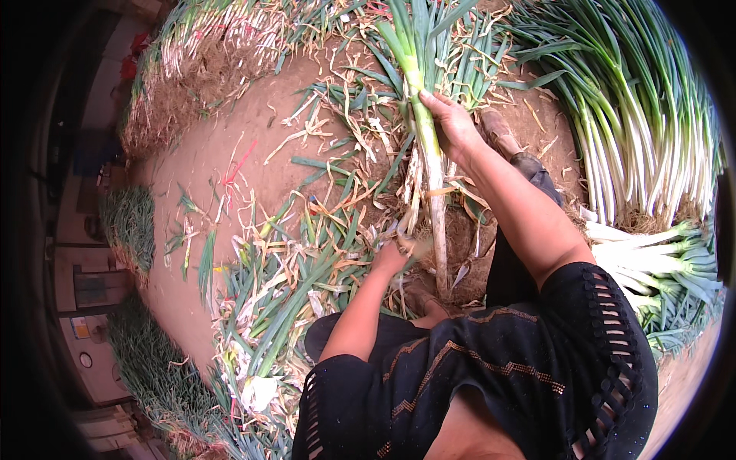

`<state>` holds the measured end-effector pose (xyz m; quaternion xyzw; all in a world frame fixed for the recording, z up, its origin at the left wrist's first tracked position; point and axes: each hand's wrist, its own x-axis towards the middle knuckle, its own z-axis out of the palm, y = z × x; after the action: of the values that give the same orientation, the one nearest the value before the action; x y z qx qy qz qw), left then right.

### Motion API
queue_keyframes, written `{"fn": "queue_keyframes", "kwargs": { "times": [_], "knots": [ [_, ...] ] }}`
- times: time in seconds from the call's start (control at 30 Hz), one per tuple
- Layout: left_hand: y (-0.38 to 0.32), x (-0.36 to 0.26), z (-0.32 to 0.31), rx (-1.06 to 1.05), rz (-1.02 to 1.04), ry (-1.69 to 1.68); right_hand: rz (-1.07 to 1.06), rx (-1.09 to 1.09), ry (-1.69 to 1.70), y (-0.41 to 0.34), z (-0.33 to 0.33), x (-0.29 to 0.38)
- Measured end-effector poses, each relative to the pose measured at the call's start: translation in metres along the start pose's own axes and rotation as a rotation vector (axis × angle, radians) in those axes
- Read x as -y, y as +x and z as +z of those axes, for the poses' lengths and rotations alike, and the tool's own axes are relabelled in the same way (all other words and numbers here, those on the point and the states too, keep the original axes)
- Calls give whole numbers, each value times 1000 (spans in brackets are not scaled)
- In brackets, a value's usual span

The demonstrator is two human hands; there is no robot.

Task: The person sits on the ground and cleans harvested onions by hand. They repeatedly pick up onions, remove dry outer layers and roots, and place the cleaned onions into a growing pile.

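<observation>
My right hand is closed round the upper shaft of a large green onion, thumb towards its leaf base. Its green leaves spread away from me and its white stalk runs down to roots near my feet. Left of the stalk, my left hand is closed on dry, pale outer leaves of an onion; the fingers are partly blurred. Whether those leaves are still joined to the held stalk cannot be told. Stripped leaves lie heaped beside my left hand.
Trimmed green onions lie in a thick pile on the right, with more laid crosswise below. Untrimmed onions with brown roots stand at upper left. Further bundles line the left side. Red twine lies on the earthen floor.
</observation>
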<state>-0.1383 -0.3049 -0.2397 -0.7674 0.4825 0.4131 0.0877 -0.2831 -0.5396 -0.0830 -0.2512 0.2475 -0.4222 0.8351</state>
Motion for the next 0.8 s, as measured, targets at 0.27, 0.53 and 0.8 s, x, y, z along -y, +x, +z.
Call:
{"fn": "queue_keyframes", "kwargs": {
  "times": [0.27, 0.53, 0.8],
  "knots": [
    [-41, -149, -115, -667, 477, -747, -76, 92, -538, 2, 1, -13],
    [-23, -131, -104, -884, 536, -591, 1, -3, -669, -11, 4, 5],
    [-34, -143, -96, -480, 520, -1292, 2, -96, -635, 11, -17, 1]
  ]
}}
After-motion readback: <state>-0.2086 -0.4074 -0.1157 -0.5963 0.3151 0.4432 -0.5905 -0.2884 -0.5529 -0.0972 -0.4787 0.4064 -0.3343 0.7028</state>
